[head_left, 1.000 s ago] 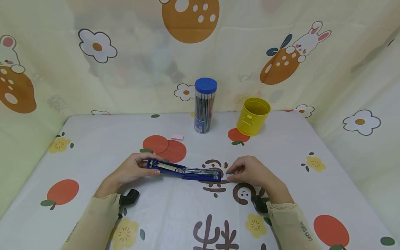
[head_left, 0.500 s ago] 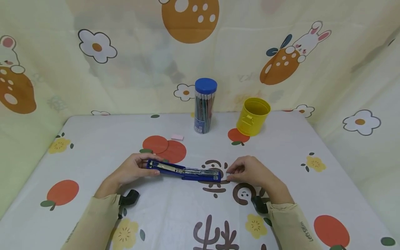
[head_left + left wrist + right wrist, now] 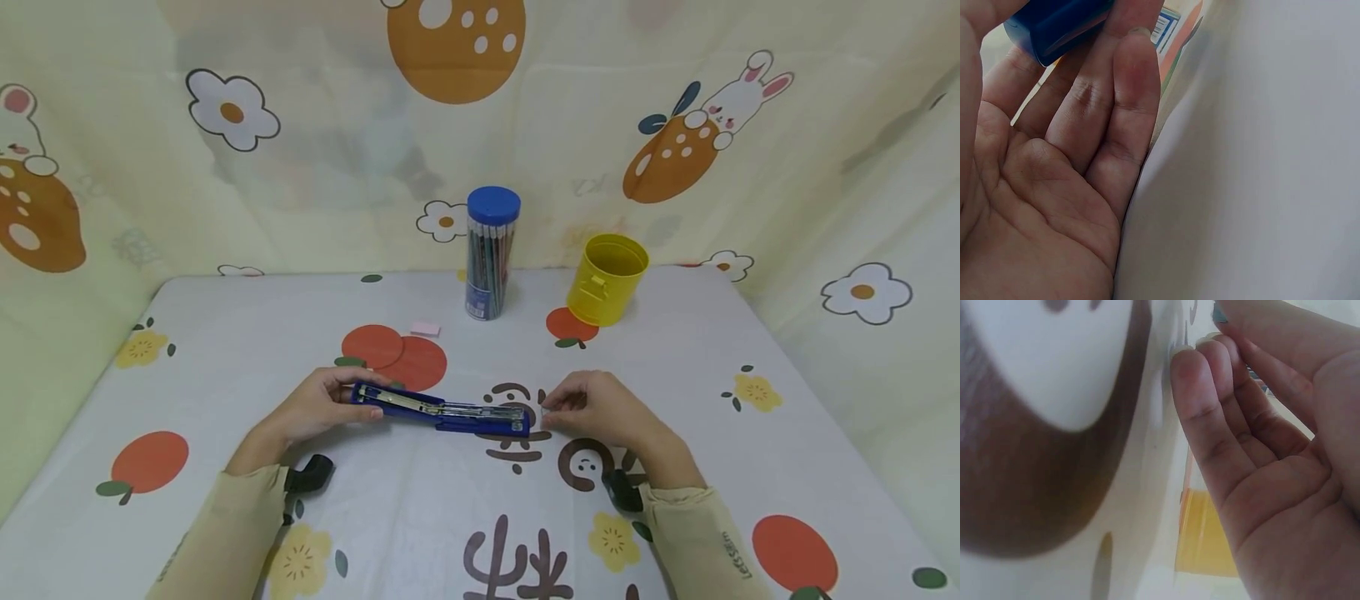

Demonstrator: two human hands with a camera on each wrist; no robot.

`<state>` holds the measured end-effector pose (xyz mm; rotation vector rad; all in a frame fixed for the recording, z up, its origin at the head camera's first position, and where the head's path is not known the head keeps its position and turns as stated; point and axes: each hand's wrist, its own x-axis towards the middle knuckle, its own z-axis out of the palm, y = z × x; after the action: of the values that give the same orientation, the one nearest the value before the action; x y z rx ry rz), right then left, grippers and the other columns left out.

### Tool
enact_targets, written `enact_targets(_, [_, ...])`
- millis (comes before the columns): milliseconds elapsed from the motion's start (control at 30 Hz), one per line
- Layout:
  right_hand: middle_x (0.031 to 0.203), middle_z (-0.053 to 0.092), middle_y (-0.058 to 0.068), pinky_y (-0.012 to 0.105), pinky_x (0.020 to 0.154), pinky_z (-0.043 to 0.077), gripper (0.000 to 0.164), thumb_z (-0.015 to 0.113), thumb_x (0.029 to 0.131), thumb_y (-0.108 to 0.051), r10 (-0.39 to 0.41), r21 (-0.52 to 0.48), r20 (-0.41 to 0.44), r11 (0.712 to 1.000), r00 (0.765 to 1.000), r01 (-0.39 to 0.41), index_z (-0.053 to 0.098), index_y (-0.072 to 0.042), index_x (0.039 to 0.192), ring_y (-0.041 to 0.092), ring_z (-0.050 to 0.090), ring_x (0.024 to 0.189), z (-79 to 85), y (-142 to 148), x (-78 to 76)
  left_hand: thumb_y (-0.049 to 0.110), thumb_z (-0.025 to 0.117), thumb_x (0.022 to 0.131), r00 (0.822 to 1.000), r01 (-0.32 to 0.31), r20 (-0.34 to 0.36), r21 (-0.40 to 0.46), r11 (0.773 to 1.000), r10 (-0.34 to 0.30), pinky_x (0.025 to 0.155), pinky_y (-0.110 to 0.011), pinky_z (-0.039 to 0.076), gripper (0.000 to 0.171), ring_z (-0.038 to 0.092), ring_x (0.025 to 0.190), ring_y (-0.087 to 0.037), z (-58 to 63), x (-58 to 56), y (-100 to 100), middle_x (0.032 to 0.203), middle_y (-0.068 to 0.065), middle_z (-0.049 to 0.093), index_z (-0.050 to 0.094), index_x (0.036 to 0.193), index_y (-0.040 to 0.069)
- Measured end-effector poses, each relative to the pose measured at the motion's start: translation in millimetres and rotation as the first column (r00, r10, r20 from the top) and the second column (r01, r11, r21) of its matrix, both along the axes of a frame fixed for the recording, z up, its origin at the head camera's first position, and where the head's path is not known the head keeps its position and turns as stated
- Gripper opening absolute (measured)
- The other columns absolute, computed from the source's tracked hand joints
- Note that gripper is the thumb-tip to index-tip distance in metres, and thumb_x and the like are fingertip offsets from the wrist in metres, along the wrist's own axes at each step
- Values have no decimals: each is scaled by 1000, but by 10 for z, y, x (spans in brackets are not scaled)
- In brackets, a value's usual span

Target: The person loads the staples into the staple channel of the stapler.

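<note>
My left hand (image 3: 330,398) grips the rear end of a blue stapler (image 3: 483,418) between thumb and fingers. The stapler lies opened out, its metal inside facing up, and its far end points at my right hand (image 3: 592,408). In the left wrist view, a blue end of the stapler (image 3: 1054,28) shows among the fingers. Thumb and forefinger of the right hand pinch a small, thin greyish piece (image 3: 1219,314) just off the stapler's tip; its kind is mostly hidden by the fingertips.
Behind the hands stand a clear tube of pencils (image 3: 491,267) with a blue lid and a yellow cup (image 3: 606,287). A small pink block (image 3: 425,330) lies left of the tube. A patterned cloth covers the table (image 3: 247,333); a curtain (image 3: 330,192) hangs behind it.
The right hand has shifted very slightly left, toward the stapler's tip, with the small piece still pinched. The left hand and the stapler stay where they were.
</note>
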<state>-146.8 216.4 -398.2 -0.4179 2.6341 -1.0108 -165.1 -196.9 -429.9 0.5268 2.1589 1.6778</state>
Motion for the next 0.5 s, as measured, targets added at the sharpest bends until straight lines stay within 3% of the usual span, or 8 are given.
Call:
enact_targets(200, [88,68,-6,31,79,54,18,84,85,-21,7,-21,-21,1000,1000,-7,77,-13,100,18,60,83,24,-29,7,10,85,82,1000,6,-6,7,1000,-6,81,-29,56,45,70,96,-24,-12,0,-7,123,-16,67,69,124,3])
enact_targets(500, [85,69,-5,29,76,55,23,83,85,-25,3,-73,-20,997,1000,-5,78,-11,103,18,62,80,42,-63,24,11,85,83,1000,0,4,-5,1000,0,81,-29,56,45,70,95,-25,-15,8,-18,123,-17,67,69,125,3])
